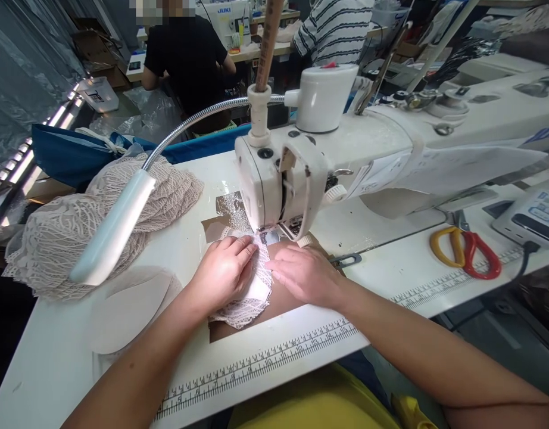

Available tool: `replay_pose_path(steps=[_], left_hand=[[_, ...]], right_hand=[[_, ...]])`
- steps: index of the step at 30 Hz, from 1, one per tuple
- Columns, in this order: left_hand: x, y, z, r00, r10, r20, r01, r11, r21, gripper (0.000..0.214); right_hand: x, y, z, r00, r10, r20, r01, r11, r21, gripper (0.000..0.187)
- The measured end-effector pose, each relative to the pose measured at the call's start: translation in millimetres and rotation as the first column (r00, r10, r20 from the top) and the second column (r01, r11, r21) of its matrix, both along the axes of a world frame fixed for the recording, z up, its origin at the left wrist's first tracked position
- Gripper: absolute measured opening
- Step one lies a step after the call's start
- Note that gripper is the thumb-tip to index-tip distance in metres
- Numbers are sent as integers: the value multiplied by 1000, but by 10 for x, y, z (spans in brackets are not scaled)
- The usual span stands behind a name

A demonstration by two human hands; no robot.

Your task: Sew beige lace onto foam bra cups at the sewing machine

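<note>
A pale lace piece [253,294] with a scalloped edge lies under the head of a white sewing machine [274,173], lit at the needle area. My left hand [227,268] rests on its left side, fingers together and bent, pressing it to the bed close to the presser foot. My right hand [299,271] pinches at its right edge, thumb and forefinger together. The fingertips partly cover the lace, and the needle itself is hard to make out. Brown sheeting [286,298] lies beneath the piece on the machine bed.
Stacked lace pieces [69,232] lie at the left under a gooseneck lamp [114,232]. Smooth beige cup shapes [127,310] sit nearer. Scissors [464,250] with yellow and red handles lie right. A ruler strip [265,363] runs along the front edge. Two people [183,65] sit beyond.
</note>
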State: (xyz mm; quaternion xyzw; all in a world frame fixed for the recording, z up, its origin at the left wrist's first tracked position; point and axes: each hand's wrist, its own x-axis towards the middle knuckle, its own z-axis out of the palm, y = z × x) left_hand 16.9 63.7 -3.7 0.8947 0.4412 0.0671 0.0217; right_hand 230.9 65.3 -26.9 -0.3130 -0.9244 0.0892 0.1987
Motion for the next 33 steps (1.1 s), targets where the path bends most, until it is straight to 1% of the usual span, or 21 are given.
replay_pose_path(steps=[3, 5, 8, 10, 12, 14, 15, 16, 17, 18, 19, 20, 21, 22, 23, 24, 25, 26, 28, 30, 33], left_hand=[[-39, -11, 89, 994, 91, -55, -90, 996, 7, 33], [-68, -22, 161, 985, 132, -109, -132, 991, 3, 32], [-136, -23, 264, 965, 191, -179, -191, 981, 17, 28], [-206, -11, 311, 927, 298, -227, -295, 954, 52, 27], [-294, 1, 329, 864, 408, -295, -409, 910, 62, 31], [-388, -1, 322, 819, 451, -354, -480, 877, 5, 33], [-433, -11, 311, 819, 448, -359, -496, 867, -50, 32], [-474, -26, 296, 831, 446, -332, -504, 856, -113, 30], [-509, -47, 280, 850, 454, -269, -508, 842, -184, 29], [-536, -72, 261, 862, 479, -165, -506, 821, -263, 29], [-553, -100, 242, 852, 522, -22, -494, 792, -359, 30], [-558, -129, 222, 801, 581, 143, -461, 751, -472, 31], [-550, -157, 202, 698, 650, 299, -399, 700, -592, 32], [-529, -182, 183, 561, 717, 413, -305, 643, -702, 33], [-497, -203, 165, 423, 775, 469, -190, 582, -791, 36], [-458, -219, 150, 313, 823, 474, -79, 520, -850, 41], [-416, -230, 138, 245, 859, 449, 15, 460, -888, 49], [-376, -236, 130, 215, 884, 416, 84, 407, -909, 56], [-318, -235, 124, 214, 906, 367, 164, 337, -927, 64], [-302, -224, 126, 238, 909, 342, 183, 304, -935, 65], [-336, -203, 135, 291, 900, 324, 155, 290, -944, 63]], right_hand=[[0, -51, 4, 985, 170, -5, -170, 985, -21, 25], [-6, -84, 7, 975, 223, 6, -223, 974, -42, 22], [-11, -112, 5, 971, 237, 4, -236, 969, -65, 20], [-8, -114, -2, 973, 232, -1, -231, 971, -65, 21], [-2, -109, -10, 975, 220, -9, -220, 974, -57, 21], [4, -102, -15, 978, 205, -21, -206, 977, -49, 22], [6, -99, -16, 980, 199, -25, -200, 979, -47, 22], [8, -97, -14, 981, 194, -25, -195, 980, -48, 22], [10, -96, -12, 981, 192, -19, -193, 980, -50, 22], [10, -96, -9, 981, 195, -10, -195, 979, -55, 22], [9, -96, -6, 980, 201, 3, -200, 978, -60, 22], [8, -97, -2, 978, 209, 16, -207, 976, -67, 22], [6, -99, 0, 976, 217, 27, -214, 974, -73, 22], [4, -100, 3, 974, 224, 34, -221, 972, -77, 22], [2, -102, 5, 973, 230, 37, -226, 971, -78, 22], [1, -102, 5, 971, 237, 38, -233, 969, -78, 22], [-1, -103, 6, 969, 244, 36, -241, 967, -78, 22], [-1, -101, 5, 968, 250, 31, -247, 966, -76, 22], [1, -93, 4, 972, 233, 19, -231, 970, -73, 22], [8, -77, 2, 986, 164, 11, -163, 985, -63, 23], [25, -48, -6, 999, 33, 28, -32, 999, -36, 23]])
